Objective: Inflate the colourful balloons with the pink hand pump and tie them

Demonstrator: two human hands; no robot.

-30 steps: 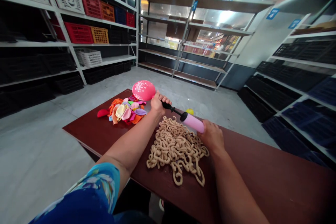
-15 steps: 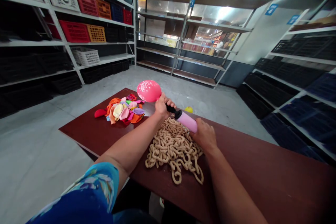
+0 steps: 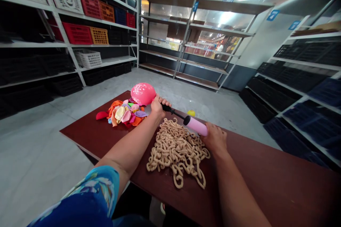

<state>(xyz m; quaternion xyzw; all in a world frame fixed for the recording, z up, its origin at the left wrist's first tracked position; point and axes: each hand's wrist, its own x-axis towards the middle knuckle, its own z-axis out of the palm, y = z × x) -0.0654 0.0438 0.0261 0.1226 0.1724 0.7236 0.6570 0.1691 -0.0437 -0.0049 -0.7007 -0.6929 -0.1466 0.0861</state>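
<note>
My left hand (image 3: 159,107) is closed on one black end of a hand balloon pump, with a partly inflated pink balloon (image 3: 143,94) with white print at its thumb side. Where the balloon's neck sits is hidden by the fingers. My right hand (image 3: 215,139) grips the far end of the pump's pale pink barrel (image 3: 196,126). Between the hands a black rod shows, drawn out of the barrel. Below the pump lies a heap of tan, rope-like curled pieces (image 3: 177,145). Left of my left hand is a pile of limp, many-coloured balloons (image 3: 124,111).
All this is on a dark red-brown table (image 3: 253,163). A small yellow object (image 3: 191,112) shows beyond its far edge. Shelves with red crates (image 3: 80,33) and a white basket (image 3: 89,58) stand at left, a metal rack (image 3: 183,42) behind, dark crates (image 3: 282,97) at right.
My hands have moved apart, the left one leftward with the balloon, the right one rightward with the barrel. The pump's rod now shows between them.
</note>
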